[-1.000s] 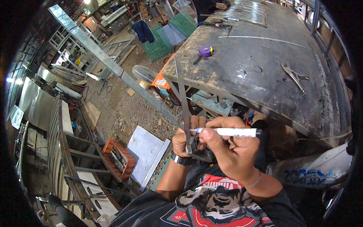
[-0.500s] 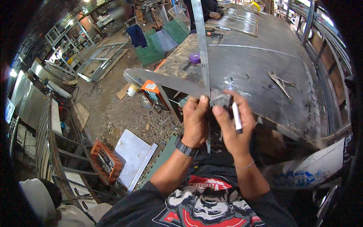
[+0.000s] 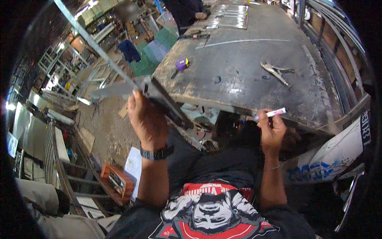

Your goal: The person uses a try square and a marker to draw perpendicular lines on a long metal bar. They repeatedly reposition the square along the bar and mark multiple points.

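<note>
My left hand (image 3: 148,121) is closed on a long thin metal bar (image 3: 101,53), which slants from the upper left down past my fingers. Held in the same grip is a metal square; its wide flat blade (image 3: 113,90) points left and its dark head (image 3: 149,84) lies by the bar. My palm and the bar hide part of it. Off to the right, my right hand (image 3: 273,134) pinches a white marker (image 3: 275,112) between thumb and fingers, at the near edge of the dark steel-topped table (image 3: 238,87).
On the table lie locking pliers (image 3: 276,74), a purple tape measure (image 3: 182,64), a thin metal strip (image 3: 242,42) and a barred metal frame (image 3: 229,16). Another person's hand (image 3: 201,16) rests at the far side. An orange crate (image 3: 116,182) stands on the floor at lower left.
My left hand has swung left with the bar and square, and the bar now leans left instead of standing upright. My right hand has drawn away rightward with the marker.
</note>
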A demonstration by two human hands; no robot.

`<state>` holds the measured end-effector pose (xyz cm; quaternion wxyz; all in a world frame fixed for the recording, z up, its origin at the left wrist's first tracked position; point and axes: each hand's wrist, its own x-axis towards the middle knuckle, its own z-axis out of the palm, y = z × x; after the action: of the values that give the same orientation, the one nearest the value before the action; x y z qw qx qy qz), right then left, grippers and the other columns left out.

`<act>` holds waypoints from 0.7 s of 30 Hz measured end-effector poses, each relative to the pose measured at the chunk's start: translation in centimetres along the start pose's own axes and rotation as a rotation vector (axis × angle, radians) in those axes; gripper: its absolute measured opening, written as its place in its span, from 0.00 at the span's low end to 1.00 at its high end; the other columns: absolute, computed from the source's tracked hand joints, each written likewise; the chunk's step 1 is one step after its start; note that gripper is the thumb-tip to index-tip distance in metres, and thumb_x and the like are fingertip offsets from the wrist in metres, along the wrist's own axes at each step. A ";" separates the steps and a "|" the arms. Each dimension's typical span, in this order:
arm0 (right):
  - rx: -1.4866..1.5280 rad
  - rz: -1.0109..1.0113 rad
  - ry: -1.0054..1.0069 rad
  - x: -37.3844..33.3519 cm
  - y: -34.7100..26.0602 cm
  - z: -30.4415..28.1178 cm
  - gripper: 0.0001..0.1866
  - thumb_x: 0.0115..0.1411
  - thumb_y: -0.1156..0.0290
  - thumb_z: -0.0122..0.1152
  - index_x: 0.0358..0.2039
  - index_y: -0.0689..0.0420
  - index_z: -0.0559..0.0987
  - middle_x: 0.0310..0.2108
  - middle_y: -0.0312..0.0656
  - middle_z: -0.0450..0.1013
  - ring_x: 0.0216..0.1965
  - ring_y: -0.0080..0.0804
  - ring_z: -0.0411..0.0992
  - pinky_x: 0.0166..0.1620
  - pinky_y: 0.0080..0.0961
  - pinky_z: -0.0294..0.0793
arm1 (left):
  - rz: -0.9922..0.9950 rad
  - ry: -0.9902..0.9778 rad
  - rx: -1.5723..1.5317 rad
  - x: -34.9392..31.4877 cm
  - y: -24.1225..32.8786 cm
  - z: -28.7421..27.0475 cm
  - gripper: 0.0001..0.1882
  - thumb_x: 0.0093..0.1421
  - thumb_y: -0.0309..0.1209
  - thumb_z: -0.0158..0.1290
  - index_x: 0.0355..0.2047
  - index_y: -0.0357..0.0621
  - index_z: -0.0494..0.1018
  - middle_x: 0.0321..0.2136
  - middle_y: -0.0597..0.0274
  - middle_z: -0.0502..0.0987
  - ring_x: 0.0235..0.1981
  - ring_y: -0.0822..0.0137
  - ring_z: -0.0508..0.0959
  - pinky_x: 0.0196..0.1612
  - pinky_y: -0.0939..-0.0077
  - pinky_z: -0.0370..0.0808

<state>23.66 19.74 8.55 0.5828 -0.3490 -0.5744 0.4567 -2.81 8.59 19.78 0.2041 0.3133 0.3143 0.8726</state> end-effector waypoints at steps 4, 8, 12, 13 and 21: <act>0.133 0.066 -0.105 1.8 0.3 -0.2 0.12 0.69 0.65 0.58 0.37 0.63 0.78 0.29 0.33 0.73 0.27 0.16 0.69 0.32 0.16 0.69 | -0.004 0.040 0.017 -0.5 -1.2 -0.2 0.08 0.71 0.39 0.50 0.40 0.50 0.71 0.34 0.69 0.77 0.34 0.72 0.76 0.38 0.72 0.74; 0.730 0.279 -0.416 7.1 1.7 -0.9 0.21 0.72 0.57 0.51 0.46 0.65 0.78 0.26 0.33 0.67 0.26 0.18 0.66 0.30 0.19 0.69 | -0.069 -0.062 -0.052 -0.4 -2.1 0.3 0.11 0.69 0.42 0.52 0.42 0.49 0.72 0.38 0.66 0.79 0.38 0.67 0.78 0.42 0.67 0.76; 0.232 0.179 -0.214 14.5 5.6 -0.6 0.24 0.68 0.50 0.57 0.44 0.61 0.81 0.26 0.29 0.65 0.26 0.17 0.64 0.29 0.19 0.67 | -0.095 -0.028 -0.030 1.0 -3.5 1.4 0.12 0.69 0.42 0.52 0.44 0.50 0.75 0.33 0.67 0.79 0.33 0.67 0.79 0.39 0.68 0.77; 0.229 0.180 -0.182 16.0 6.6 -0.4 0.23 0.67 0.51 0.59 0.43 0.60 0.82 0.25 0.29 0.65 0.25 0.17 0.63 0.28 0.19 0.66 | -0.105 -0.007 -0.064 1.2 -3.9 1.7 0.12 0.69 0.42 0.52 0.45 0.49 0.75 0.34 0.67 0.79 0.33 0.67 0.78 0.40 0.68 0.76; 0.047 0.056 -0.041 23.9 11.1 1.4 0.21 0.64 0.50 0.63 0.33 0.58 0.81 0.22 0.26 0.64 0.24 0.14 0.61 0.27 0.17 0.61 | -0.155 -0.179 -0.063 2.8 -6.5 4.2 0.11 0.70 0.39 0.51 0.44 0.46 0.70 0.36 0.64 0.73 0.35 0.67 0.73 0.38 0.70 0.72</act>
<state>18.95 45.63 6.71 0.5660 -0.3417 -0.5653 0.4933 -0.95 16.53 19.07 0.3081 0.3578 0.2905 0.8323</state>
